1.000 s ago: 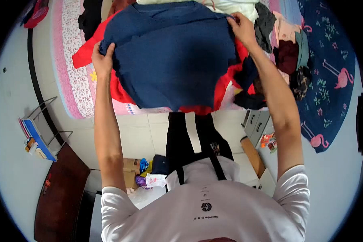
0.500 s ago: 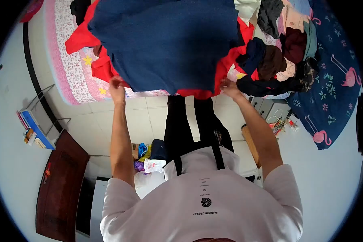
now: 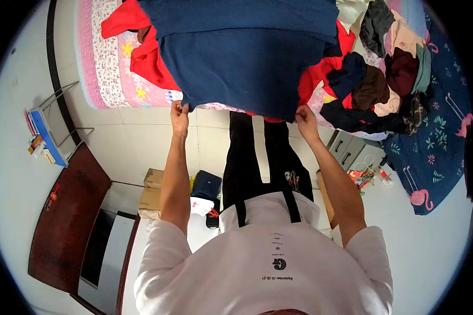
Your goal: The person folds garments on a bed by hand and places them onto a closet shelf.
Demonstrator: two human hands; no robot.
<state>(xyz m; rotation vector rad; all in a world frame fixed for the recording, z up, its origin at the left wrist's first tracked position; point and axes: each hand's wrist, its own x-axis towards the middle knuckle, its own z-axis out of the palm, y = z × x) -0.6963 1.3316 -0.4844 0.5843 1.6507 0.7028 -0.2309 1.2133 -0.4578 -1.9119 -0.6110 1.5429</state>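
A large navy blue garment (image 3: 247,68) lies spread over red clothing (image 3: 150,68) on the bed, its near edge hanging towards me. My left hand (image 3: 180,118) is closed in a pinch on the navy garment's near left corner. At the near right corner, the fingers of my right hand (image 3: 306,123) pinch the same garment's edge. A fold line crosses the navy cloth near its far part. The garment's far end runs out of view.
To the right on the bed (image 3: 108,63) is a pile of clothes, with a brown piece (image 3: 370,88) and a maroon piece (image 3: 403,66). A flamingo-print cloth (image 3: 431,152) hangs at the right. Grey drawers (image 3: 349,149) and cardboard boxes (image 3: 151,191) stand nearby.
Both hands now grip the navy garment's near corners, where before they were at the red cloth's edge. The navy near edge now covers more of the red cloth. The view has shifted.
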